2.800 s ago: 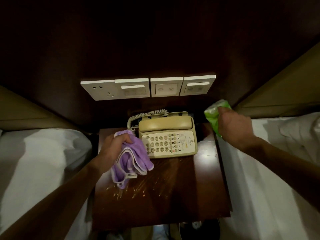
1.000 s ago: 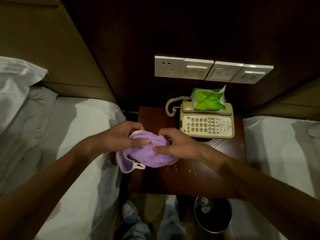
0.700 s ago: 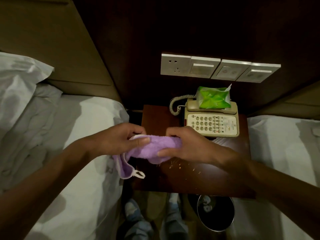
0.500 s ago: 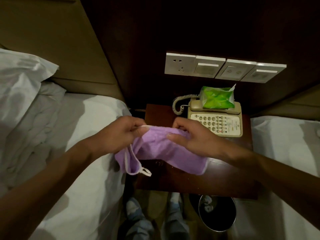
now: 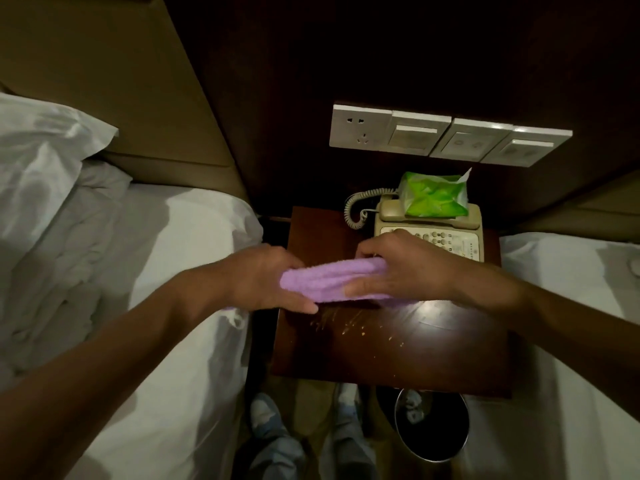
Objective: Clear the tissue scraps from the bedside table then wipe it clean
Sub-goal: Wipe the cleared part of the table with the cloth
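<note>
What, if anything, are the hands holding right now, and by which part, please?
The purple cloth, folded into a band: the left hand grips its left end, the right hand its right end.

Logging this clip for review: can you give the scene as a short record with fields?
left hand: grips purple cloth at its left end
right hand: grips its right end
cloth position: bunched, over bedside table
table top: pale specks, not yet wiped
green tissue pack: lies on telephone
bin: on floor at table's front
</note>
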Available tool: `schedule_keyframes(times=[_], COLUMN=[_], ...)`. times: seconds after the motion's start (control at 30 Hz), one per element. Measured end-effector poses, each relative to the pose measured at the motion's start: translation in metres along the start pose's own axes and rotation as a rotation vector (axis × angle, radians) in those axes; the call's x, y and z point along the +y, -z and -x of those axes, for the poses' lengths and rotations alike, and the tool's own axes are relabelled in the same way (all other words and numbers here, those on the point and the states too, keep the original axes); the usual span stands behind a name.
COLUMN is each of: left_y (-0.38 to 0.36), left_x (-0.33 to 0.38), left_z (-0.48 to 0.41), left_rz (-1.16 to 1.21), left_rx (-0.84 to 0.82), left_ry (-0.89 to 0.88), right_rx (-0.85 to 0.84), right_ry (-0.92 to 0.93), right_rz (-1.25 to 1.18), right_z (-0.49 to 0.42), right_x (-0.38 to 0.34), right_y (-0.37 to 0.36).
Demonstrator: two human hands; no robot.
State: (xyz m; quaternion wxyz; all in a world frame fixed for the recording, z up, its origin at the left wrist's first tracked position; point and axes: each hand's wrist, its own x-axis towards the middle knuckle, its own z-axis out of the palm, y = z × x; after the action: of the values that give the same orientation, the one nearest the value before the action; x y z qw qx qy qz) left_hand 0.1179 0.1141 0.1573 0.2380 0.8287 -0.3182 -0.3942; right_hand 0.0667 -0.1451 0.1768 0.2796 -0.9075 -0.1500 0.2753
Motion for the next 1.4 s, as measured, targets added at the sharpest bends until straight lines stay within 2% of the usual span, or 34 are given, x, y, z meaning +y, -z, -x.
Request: schedule_keyframes(times=[0.1,0.13,0.23,0.33,0.37,0.43,0.5,0.57,0.63,0.7,0.8,0.93,1.0,1.1,1.17,1.23,1.3,1.37,1.4], left_y=[-0.003,-0.004,0.001,-0.003,-0.008,-0.018,-0.032,-0.048,-0.068,-0.084,-0.1,-0.106,-0.112,-0.122,-0.127,-0.131,-0.14,-0.154,-0.163], left_x=[0.002,0.001,-0.001,-0.013,-0.017,-0.029,-0.043,-0.061,-0.075,-0.078,-0.072,-0.063,-0.067,-0.072,-0.074,-0.073,-0.074,-0.074,-0.076], left_z=[-0.008,-0.012,-0.018,-0.014,-0.013,-0.014,-0.021,-0.04,-0.065,-0.092,-0.13,-0.148,-0.147,-0.141,-0.133,-0.122,-0.114,-0.107,-0.104], left_rz=[0.074,0.059,0.002,0.253,0.349,0.44,0.489,0.358,0.096,-0.054,-0.109,-0.107,-0.054,-0.077,-0.286,-0.486,-0.578,-0.536,-0.507], left_rx=[-0.296,-0.347,-0.476,-0.566,-0.561,-0.461,-0.293,-0.053,0.054,0.063,0.119,0.459,0.56,0.586,0.622,0.649,0.517,0.311,0.296], left_ry=[0.195,0.233,0.249,0.252,0.255,0.261,0.279,0.249,0.244,0.292,0.333,0.319,0.261,0.198,0.127,-0.028,-0.178,-0.124,-0.071], right_rx=[-0.421,-0.476,-0.509,-0.606,-0.581,-0.421,-0.275,-0.178,-0.137,-0.107,-0.037,0.117,0.139,0.26,0.334,0.318,0.189,0.041,0.023], right_ry=[-0.024,-0.05,-0.113,-0.16,-0.146,-0.106,-0.177,-0.244,-0.239,-0.264,-0.358,-0.46,-0.463,-0.308,-0.084,0.05,0.02,-0.176,-0.278], right_rz=[-0.079,-0.039,-0.01,-0.183,-0.171,-0.137,-0.12,-0.05,0.04,0.145,0.385,0.56,0.635,0.813,0.839,0.8,0.707,0.529,0.49], right_z=[0.003,0.004,0.006,0.015,0.016,0.013,0.002,-0.018,-0.042,-0.066,-0.093,-0.104,-0.1,-0.09,-0.084,-0.083,-0.08,-0.076,-0.073], right_x=[0.002,0.005,0.02,0.018,0.015,0.017,0.025,0.034,0.032,0.03,0.04,0.058,0.061,0.07,0.075,0.076,0.079,0.082,0.083], right_y=[0.0,-0.003,-0.015,-0.015,-0.017,-0.031,-0.05,-0.071,-0.086,-0.102,-0.129,-0.151,-0.159,-0.169,-0.171,-0.177,-0.189,-0.203,-0.21])
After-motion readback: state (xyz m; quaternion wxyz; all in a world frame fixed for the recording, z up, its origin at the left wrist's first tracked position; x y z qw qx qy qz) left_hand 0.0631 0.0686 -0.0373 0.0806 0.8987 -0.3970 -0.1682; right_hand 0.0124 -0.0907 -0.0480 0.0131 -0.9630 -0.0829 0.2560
